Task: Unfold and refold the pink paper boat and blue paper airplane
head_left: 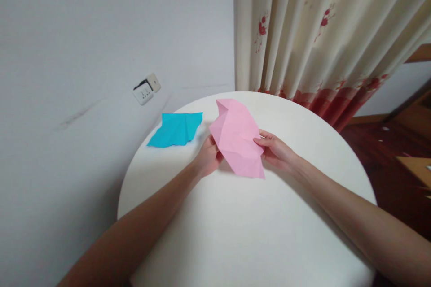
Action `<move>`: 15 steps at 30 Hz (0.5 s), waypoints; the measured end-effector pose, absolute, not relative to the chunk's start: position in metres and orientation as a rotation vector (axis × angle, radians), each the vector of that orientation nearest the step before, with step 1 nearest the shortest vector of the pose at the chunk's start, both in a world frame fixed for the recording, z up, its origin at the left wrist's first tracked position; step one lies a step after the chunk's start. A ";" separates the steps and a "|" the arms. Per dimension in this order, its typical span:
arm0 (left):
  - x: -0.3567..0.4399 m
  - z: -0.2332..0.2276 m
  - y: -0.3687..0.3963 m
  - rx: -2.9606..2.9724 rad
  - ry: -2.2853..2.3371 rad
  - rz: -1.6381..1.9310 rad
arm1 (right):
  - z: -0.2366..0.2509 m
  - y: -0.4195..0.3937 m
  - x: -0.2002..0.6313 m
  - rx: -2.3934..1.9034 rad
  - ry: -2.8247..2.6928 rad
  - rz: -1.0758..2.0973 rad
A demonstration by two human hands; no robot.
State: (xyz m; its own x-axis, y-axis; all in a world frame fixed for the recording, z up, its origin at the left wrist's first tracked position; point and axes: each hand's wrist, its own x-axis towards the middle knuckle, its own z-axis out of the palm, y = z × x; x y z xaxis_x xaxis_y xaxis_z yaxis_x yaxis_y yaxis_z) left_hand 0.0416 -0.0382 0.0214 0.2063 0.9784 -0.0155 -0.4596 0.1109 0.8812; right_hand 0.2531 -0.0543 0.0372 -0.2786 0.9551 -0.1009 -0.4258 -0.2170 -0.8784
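Observation:
A creased sheet of pink paper (237, 132) is held up at a tilt over the middle of the table, between both hands. My left hand (209, 157) grips its left edge, with the fingertips partly hidden behind the sheet. At the right edge, my right hand (274, 149) pinches the paper, thumb in front and fingers behind. A creased blue sheet of paper (175, 130) lies on the table to the left, beyond my left hand, and neither hand touches it.
The round white table (242, 228) fills the lower middle. A pale wall with a power socket (143, 93) stands close on the left. A cream curtain (303, 31) with red flowers hangs behind the table. Dark red floor (373, 143) shows on the right.

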 end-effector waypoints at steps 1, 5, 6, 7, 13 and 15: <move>0.042 0.022 -0.039 0.891 0.741 1.207 | 0.038 -0.054 0.253 -0.829 -0.943 1.706; 0.044 0.025 -0.041 0.874 0.727 1.181 | 0.039 -0.057 0.250 -0.808 -0.970 1.718; 0.045 0.026 -0.041 0.877 0.724 1.190 | 0.040 -0.057 0.250 -0.800 -0.981 1.711; 0.046 0.026 -0.041 0.888 0.721 1.207 | 0.040 -0.057 0.250 -0.790 -0.993 1.697; 0.041 0.028 -0.030 1.042 0.778 1.248 | 0.037 -0.036 0.271 -0.848 -0.913 1.199; 0.035 0.024 -0.023 1.073 0.925 1.259 | 0.035 -0.025 0.284 -0.888 -0.844 0.996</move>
